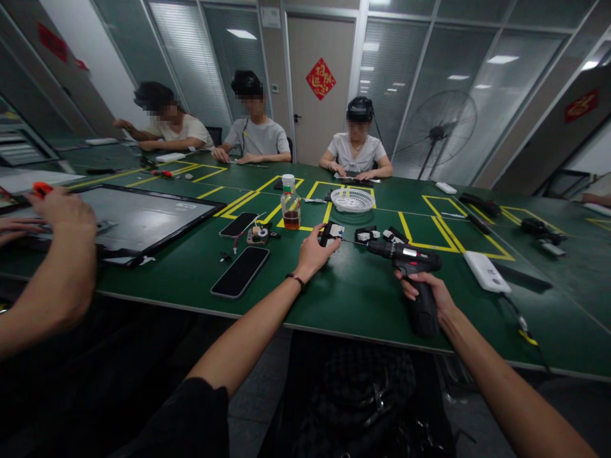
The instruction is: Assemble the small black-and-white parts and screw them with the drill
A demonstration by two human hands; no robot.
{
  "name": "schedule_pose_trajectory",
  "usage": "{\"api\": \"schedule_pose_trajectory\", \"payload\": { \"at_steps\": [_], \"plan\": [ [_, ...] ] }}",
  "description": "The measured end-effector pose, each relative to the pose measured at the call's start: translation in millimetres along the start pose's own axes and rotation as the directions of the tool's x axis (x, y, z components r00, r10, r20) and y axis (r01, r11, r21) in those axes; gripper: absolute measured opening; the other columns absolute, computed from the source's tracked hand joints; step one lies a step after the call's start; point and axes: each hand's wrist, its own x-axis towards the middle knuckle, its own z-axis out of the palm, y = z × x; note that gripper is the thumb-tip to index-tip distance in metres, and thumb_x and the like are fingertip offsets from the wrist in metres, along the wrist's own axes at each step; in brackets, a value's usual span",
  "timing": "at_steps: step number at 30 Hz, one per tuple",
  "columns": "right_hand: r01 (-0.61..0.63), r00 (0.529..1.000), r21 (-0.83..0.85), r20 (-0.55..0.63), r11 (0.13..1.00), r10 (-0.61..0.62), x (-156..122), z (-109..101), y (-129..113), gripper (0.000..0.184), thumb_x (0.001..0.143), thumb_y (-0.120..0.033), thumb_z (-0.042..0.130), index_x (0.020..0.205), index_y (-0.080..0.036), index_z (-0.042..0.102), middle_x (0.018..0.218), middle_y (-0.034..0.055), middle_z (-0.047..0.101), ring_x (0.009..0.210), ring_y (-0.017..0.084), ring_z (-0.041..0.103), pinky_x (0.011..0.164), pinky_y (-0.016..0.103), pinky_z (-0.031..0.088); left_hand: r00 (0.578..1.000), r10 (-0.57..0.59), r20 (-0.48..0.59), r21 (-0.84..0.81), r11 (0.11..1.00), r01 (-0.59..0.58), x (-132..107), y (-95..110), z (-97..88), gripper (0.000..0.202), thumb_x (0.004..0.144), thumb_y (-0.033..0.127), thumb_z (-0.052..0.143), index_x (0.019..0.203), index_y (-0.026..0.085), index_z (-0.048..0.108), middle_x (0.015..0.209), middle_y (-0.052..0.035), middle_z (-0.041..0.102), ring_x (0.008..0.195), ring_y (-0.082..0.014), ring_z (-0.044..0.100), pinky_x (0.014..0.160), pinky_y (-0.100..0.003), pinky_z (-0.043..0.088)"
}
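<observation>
My left hand (pixel 315 254) is closed around a small black part with a white patch (pixel 335 231), just above the green table. In my right hand (pixel 432 289) is a black cordless drill (pixel 417 257), gripped by its handle and pointing left. Its thin bit (pixel 352 242) reaches to the small part; whether the tip touches it I cannot tell. Right behind the bit lie two more small black-and-white parts (pixel 367 234). A small part with a round disc and wires (pixel 260 234) rests to the left of my left hand.
Around me on the green table (pixel 329 302) are two phones (pixel 240 272), a bottle of brown liquid (pixel 291 203), a white basket (pixel 353 208) and a white power bank (pixel 484 270). At left, a co-worker's arm (pixel 67 254) crosses a large framed panel (pixel 153 219). Several people sit opposite.
</observation>
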Motion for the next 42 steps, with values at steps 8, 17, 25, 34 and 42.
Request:
{"api": "schedule_pose_trajectory", "payload": {
  "at_steps": [8, 17, 25, 34, 42],
  "plan": [
    [-0.012, 0.999, -0.032, -0.047, 0.999, 0.01, -0.8, -0.4, 0.2, 0.026, 0.073, -0.03, 0.06, 0.095, -0.015, 0.063, 0.076, 0.0063, 0.064, 0.05, 0.013, 0.04, 0.048, 0.03, 0.04, 0.996, 0.089, -0.002, 0.218, 0.972, -0.086, -3.0, 5.1, -1.8, 0.065, 0.073, 0.048, 0.075, 0.131, 0.025, 0.055, 0.114, -0.0096, 0.066, 0.104, -0.03, 0.061, 0.095, -0.037, 0.044],
    [-0.017, 0.997, 0.107, 0.071, 0.994, 0.01, 2.0, -5.3, 4.0, 0.015, 0.078, -0.023, 0.061, 0.089, -0.013, 0.062, 0.079, 0.0054, 0.06, 0.05, 0.009, 0.042, 0.046, 0.024, 0.042, 0.992, 0.119, 0.041, 0.416, 0.901, -0.125, -5.9, 12.0, -1.3, 0.068, 0.078, 0.048, 0.068, 0.138, 0.025, 0.047, 0.124, -0.0076, 0.064, 0.11, -0.0285, 0.061, 0.096, -0.036, 0.045],
    [-0.022, 0.996, 0.165, 0.091, 0.986, 0.007, 3.1, -10.0, 6.6, 0.013, 0.08, -0.019, 0.061, 0.091, -0.013, 0.061, 0.079, 0.006, 0.06, 0.051, 0.009, 0.045, 0.046, 0.024, 0.045, 0.99, 0.134, 0.049, 0.504, 0.852, -0.141, -5.3, 9.7, -1.1, 0.064, 0.082, 0.051, 0.062, 0.139, 0.026, 0.045, 0.121, -0.0058, 0.066, 0.106, -0.0262, 0.064, 0.088, -0.034, 0.049],
    [0.003, 0.997, 0.148, 0.081, 0.989, -0.015, 5.4, -11.3, 11.4, 0.013, 0.08, -0.02, 0.06, 0.09, -0.013, 0.062, 0.084, 0.007, 0.06, 0.051, 0.009, 0.044, 0.046, 0.024, 0.046, 0.995, 0.092, 0.029, 0.451, 0.888, -0.095, -4.9, 8.9, -1.5, 0.065, 0.08, 0.051, 0.065, 0.138, 0.025, 0.048, 0.119, -0.0067, 0.067, 0.106, -0.0272, 0.064, 0.089, -0.034, 0.047],
    [0.009, 0.996, 0.126, 0.083, 0.992, -0.019, 4.7, -9.1, 8.0, 0.018, 0.081, -0.021, 0.059, 0.095, -0.012, 0.064, 0.081, 0.0081, 0.062, 0.051, 0.01, 0.043, 0.045, 0.025, 0.043, 0.995, -0.095, 0.026, 0.048, 0.994, 0.093, 4.1, -11.5, 8.7, 0.061, 0.074, 0.054, 0.071, 0.123, 0.021, 0.06, 0.108, -0.0102, 0.07, 0.1, -0.0249, 0.066, 0.087, -0.035, 0.052]
  ]
}}
